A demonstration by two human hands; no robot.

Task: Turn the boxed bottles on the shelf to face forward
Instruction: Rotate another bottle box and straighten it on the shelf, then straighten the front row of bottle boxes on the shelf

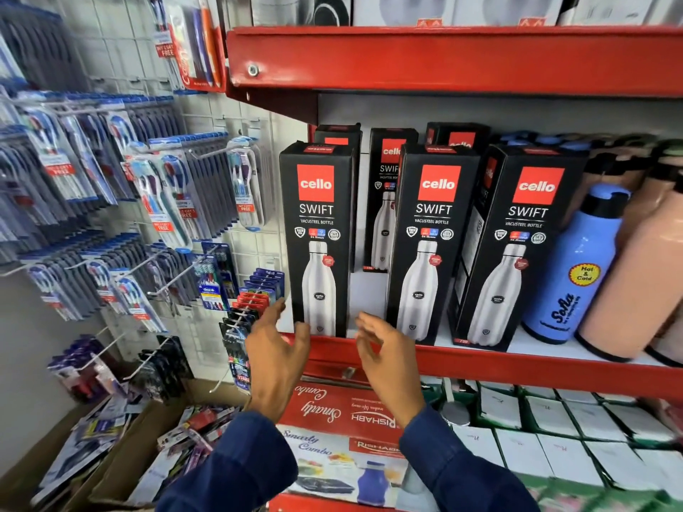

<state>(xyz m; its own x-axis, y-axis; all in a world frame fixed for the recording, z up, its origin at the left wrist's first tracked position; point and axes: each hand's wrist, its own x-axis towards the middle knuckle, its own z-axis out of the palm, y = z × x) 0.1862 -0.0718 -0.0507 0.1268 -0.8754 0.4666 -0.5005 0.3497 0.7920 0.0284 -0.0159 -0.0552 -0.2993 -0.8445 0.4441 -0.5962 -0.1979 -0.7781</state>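
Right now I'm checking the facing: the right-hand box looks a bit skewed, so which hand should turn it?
Probably the right hand. It hovers open between the left and middle boxes, nearer the skewed box, whose side panel shows. The left hand is by the left box, which already faces forward.

Three tall black cardboard bottle boxes stand upright along the front of the red metal shelf point(554, 367): the left box point(318, 238), the middle box point(428, 242) and the right box point(517, 249). The left and middle boxes show their printed fronts squarely; the right box is turned slightly, so its left side panel also shows. More black boxes point(388, 194) stand behind them. Both hands are raised, fingers spread and empty, near the left box's base: the left hand point(275, 349) just beside its lower left corner, the right hand point(384, 352) below the gap between the left and middle boxes. A blue plastic bottle point(576, 264) stands right of the boxes.
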